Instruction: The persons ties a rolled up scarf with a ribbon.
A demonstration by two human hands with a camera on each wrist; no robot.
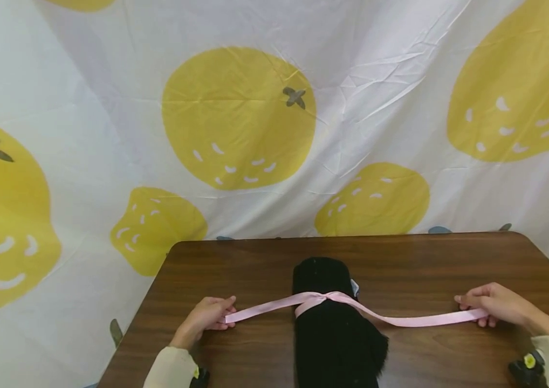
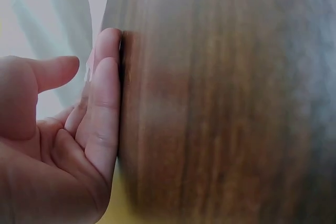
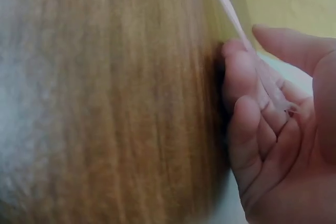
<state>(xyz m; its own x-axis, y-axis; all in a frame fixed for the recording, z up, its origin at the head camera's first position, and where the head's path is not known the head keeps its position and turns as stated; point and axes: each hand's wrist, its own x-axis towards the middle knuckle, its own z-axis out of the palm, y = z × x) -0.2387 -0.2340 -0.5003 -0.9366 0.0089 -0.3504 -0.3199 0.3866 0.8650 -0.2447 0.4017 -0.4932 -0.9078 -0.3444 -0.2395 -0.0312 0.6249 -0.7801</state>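
A black rolled or folded cloth (image 1: 337, 345) lies on the brown wooden table, with a pink ribbon (image 1: 420, 322) around it, crossed on top. The ribbon's tails stretch out to both sides. My left hand (image 1: 211, 313) is at the left tail's end; the left wrist view shows the ribbon (image 2: 96, 3) running down to nearly straight fingers, the thumb standing away from them. My right hand (image 1: 495, 304) is at the other tail's end. In the right wrist view, that ribbon (image 3: 231, 9) lies across loosely bent fingers, thumb lifted off it.
The wooden table (image 1: 235, 258) has rounded far corners. Behind it hangs a white curtain (image 1: 109, 134) printed with yellow lemons. A small white tag (image 1: 354, 287) pokes out from the cloth's right side. Black wrist devices (image 1: 527, 372) sit at both sleeves.
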